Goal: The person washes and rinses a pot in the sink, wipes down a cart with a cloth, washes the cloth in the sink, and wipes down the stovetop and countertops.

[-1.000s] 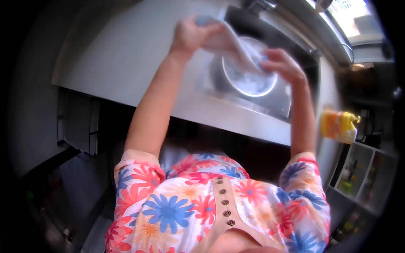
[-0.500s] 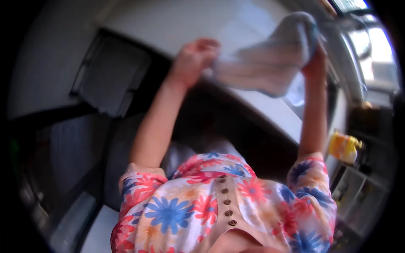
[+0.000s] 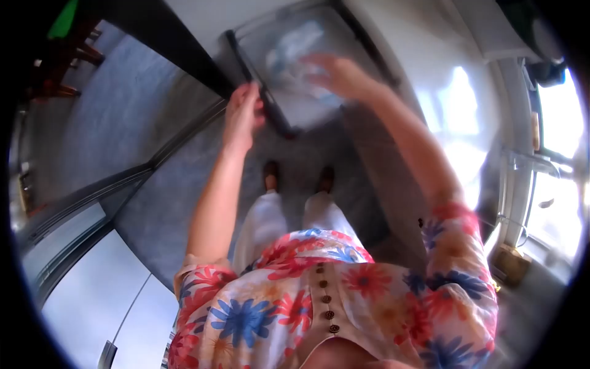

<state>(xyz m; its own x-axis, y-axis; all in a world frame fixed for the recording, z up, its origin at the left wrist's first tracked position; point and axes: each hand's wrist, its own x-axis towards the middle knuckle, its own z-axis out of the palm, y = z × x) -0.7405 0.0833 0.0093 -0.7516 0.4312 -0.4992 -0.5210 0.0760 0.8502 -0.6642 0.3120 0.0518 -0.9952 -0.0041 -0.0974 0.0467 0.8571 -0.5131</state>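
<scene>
A pale grey and white cloth, blurred, lies in or over a grey container with a dark frame, at the top centre. My right hand is over the container beside the cloth. Its fingers are blurred but stretched apart, and no cloth shows between them. My left hand is by the frame's left dark edge, fingers loosely curled together with nothing visible inside. Whether it touches that edge cannot be made out.
Below are my two feet on the grey floor. A shiny pale surface and bright windows are on the right. White cabinet doors stand at the lower left, and dark red furniture legs at the upper left.
The view has turned from the counter and round basin to the framed container. The cloth, earlier spread between my hands, is now at the container. My right hand appears to have let go.
</scene>
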